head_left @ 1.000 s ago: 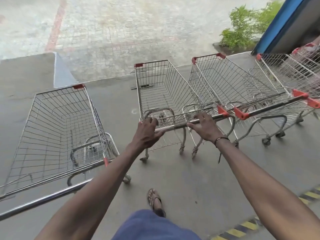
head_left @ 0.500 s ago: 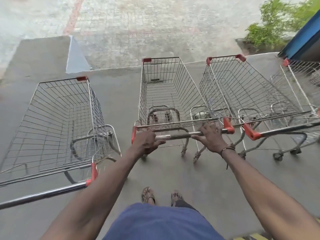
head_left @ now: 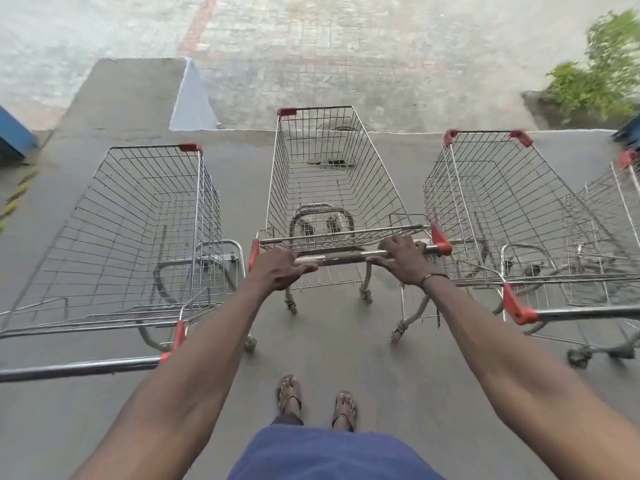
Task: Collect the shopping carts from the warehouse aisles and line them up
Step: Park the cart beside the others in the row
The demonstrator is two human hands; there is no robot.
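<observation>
A wire shopping cart [head_left: 332,174] with red corner caps stands straight ahead of me on the grey concrete. My left hand [head_left: 280,270] grips the left end of its metal handle bar [head_left: 341,259], and my right hand [head_left: 405,259] grips the right end. A second cart [head_left: 138,230] stands to the left, with a gap between them. A third cart [head_left: 502,209] stands close on the right, and part of another cart [head_left: 620,202] shows at the far right edge. All baskets are empty.
The concrete slab ends just beyond the carts at a step down to brick paving [head_left: 346,64]. A ramp [head_left: 131,95] slopes down at the upper left. A blue object [head_left: 12,133] sits at the left edge, green shrubs [head_left: 602,81] at the upper right. My sandalled feet [head_left: 315,400] stand behind the cart.
The held cart has swung round from angled to straight ahead and now stands square between the left and right carts. Both hands have stayed on its handle bar.
</observation>
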